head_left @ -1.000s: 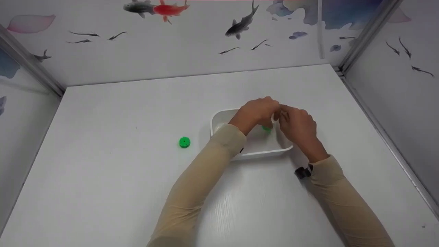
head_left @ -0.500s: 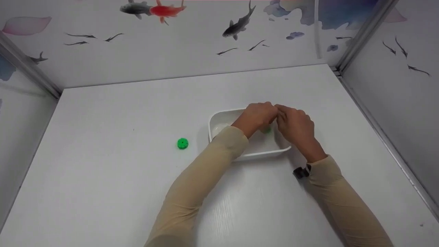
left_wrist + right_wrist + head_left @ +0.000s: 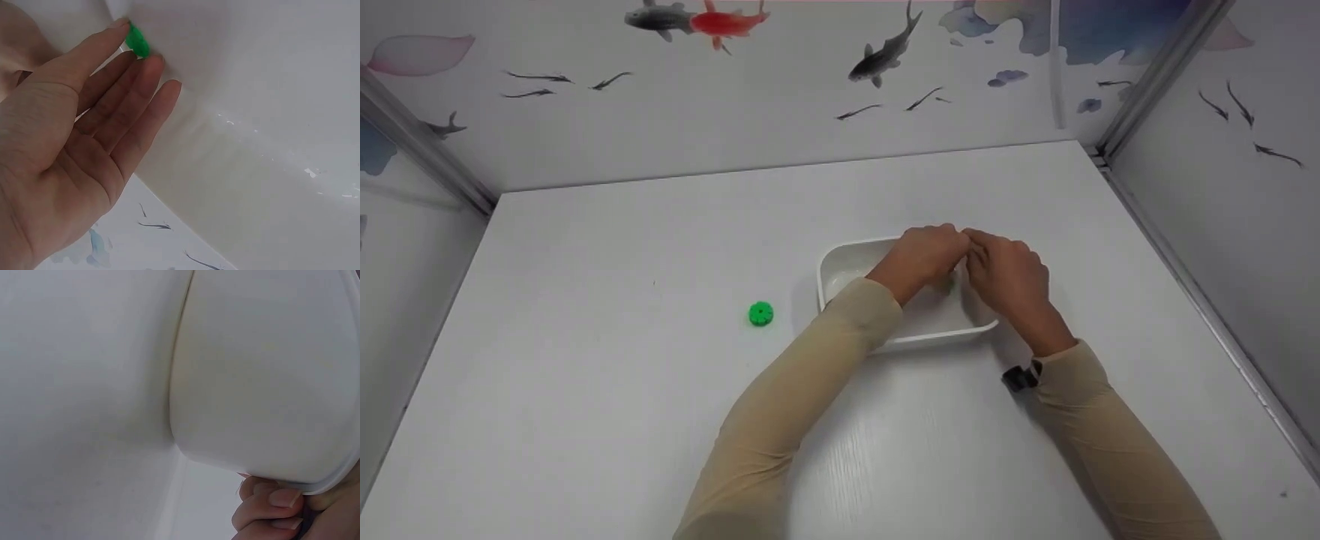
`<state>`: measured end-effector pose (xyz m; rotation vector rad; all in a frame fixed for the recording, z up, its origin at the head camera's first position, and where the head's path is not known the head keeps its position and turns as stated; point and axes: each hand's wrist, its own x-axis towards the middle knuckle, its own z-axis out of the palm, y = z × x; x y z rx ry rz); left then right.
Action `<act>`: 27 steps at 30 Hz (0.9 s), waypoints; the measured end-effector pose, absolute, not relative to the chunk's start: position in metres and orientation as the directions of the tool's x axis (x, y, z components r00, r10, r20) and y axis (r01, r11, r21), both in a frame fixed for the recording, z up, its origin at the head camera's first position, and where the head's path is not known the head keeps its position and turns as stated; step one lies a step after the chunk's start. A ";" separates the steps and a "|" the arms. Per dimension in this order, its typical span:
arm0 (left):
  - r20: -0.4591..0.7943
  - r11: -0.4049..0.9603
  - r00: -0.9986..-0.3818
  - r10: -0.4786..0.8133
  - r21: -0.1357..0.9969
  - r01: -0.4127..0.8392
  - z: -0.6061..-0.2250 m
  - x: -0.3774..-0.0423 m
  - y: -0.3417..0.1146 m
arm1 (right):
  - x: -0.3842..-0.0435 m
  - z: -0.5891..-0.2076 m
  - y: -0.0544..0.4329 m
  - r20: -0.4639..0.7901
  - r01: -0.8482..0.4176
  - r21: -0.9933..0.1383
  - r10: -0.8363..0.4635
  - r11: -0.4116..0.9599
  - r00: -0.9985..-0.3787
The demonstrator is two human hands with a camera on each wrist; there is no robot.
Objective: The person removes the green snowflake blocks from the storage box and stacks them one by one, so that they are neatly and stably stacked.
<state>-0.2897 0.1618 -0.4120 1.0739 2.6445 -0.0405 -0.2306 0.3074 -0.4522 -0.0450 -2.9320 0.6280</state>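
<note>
Over the white plastic tray (image 3: 937,335), my left hand (image 3: 919,259) reaches down with its fingers inside it. In the left wrist view, a small green notched disc (image 3: 136,40) sits between the thumb tip and fingertips, pinched there; the head view barely shows it behind the hand. My right hand (image 3: 1009,277) holds the tray's far right corner, its fingers (image 3: 284,498) curled at the rim in the right wrist view. The two hands meet or nearly meet at the knuckles. Another green notched disc (image 3: 761,313) lies flat on the table, left of the tray.
The white table (image 3: 607,360) extends around the tray. Printed panels with fish (image 3: 881,60) wall its back and sides, and metal posts (image 3: 1155,82) stand at the corners. A black wrist device (image 3: 1020,378) projects from the right sleeve.
The left hand has turned and dipped slightly into the tray, so the green disc under it is now mostly hidden. The right hand keeps its place on the corner.
</note>
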 end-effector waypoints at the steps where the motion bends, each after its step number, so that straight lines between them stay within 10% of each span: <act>1: -0.274 0.723 -0.683 0.677 0.074 0.687 -0.412 -0.288 0.162 | -0.231 -0.452 0.307 0.125 0.006 -0.408 0.062 0.913 -0.990; 27: -0.335 0.716 -0.653 0.679 0.105 0.690 -0.403 -0.287 0.149 | -0.234 -0.454 0.308 0.116 0.003 -0.396 0.053 0.918 -0.992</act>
